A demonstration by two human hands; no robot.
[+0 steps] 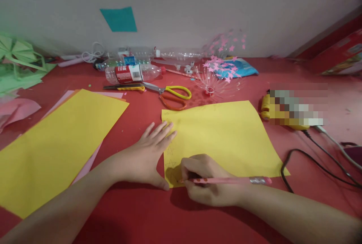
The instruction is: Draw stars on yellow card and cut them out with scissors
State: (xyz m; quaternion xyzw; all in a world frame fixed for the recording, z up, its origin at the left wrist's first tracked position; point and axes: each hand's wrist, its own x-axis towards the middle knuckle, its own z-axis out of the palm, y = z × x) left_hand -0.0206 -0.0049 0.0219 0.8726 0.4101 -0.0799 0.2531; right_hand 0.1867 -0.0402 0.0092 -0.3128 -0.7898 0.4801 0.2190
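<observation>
While the right hand (pixel 209 170) has its fingers clamped on a pink pencil (pixel 226 180), the pencil's long axis runs left to right, tip left at the near-left corner of a yellow sheet (pixel 223 138), eraser (pixel 267 180) right. Left hand (pixel 147 155): palm down, fingers spread apart, across the sheet's left edge and the red bench (pixel 135 214). Sheet is thin, smooth paper, wider left to right; faint star outlines (pixel 171 163) line its left edge. Pencil slim, straight, silver band before the eraser. Black cable (pixel 292 151) loops over the sheet's near-right corner. Scissors (pixel 161 89), metal blades, yellow and orange handles, lie just past the far-left corner. Clear plastic bottle (pixel 148 72) on its side, farther back. Bare red surface shows between sheet and left paper stack (pixel 65 146), also along the near side.
</observation>
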